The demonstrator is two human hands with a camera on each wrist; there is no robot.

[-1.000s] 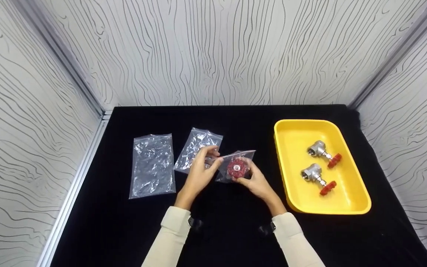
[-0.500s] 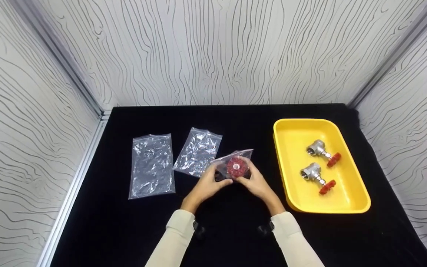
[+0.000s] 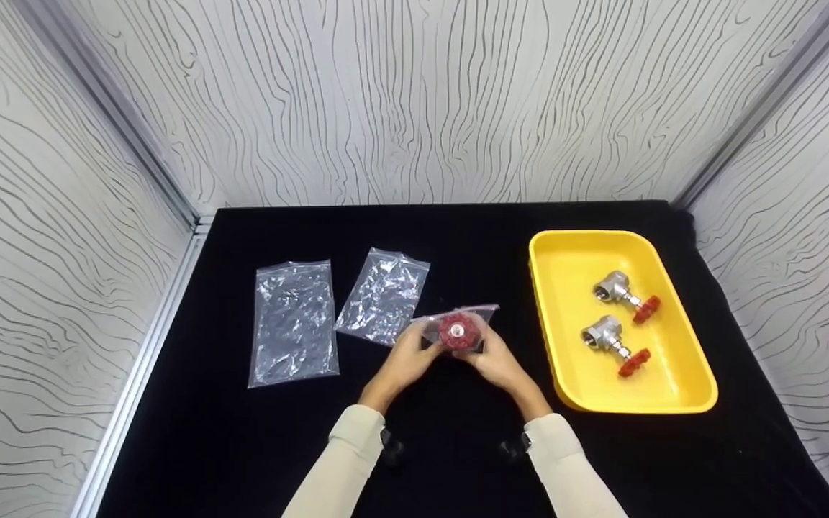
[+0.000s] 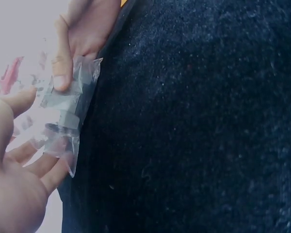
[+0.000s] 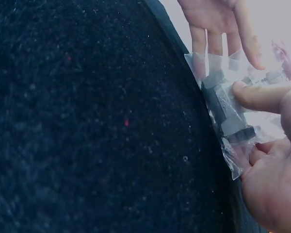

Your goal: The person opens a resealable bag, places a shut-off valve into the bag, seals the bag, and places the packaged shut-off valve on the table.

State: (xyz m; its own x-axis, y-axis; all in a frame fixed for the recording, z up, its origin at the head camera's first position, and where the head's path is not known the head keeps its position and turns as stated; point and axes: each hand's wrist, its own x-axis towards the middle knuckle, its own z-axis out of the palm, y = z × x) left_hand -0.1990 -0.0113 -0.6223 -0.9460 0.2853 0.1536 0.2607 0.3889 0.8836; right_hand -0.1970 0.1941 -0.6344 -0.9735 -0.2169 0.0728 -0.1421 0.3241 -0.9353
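Note:
A gate valve with a red handwheel (image 3: pixel 457 331) stands inside a clear zip bag (image 3: pixel 485 311), handwheel facing up, between my hands. My left hand (image 3: pixel 409 361) holds the bag's left side, thumb in front and fingers behind. From the right, my right hand (image 3: pixel 497 361) grips valve and bag together, its thumb pressed on the grey metal valve body (image 5: pixel 223 109) through the plastic. The left wrist view shows the valve body (image 4: pixel 63 119) low in the bag, with the upper part washed out by glare.
Two flat zip bags lie on the black cloth: a larger bag (image 3: pixel 294 324) at the left and a smaller bag (image 3: pixel 386 295) beside my left hand. A yellow tray (image 3: pixel 551 345) at the right holds two valves, one valve (image 3: pixel 612 288) behind the other valve (image 3: pixel 605 334).
My left hand has moved from the bag's opening down and right to its side. The bag's top edge has dropped, and the handwheel now faces up more squarely.

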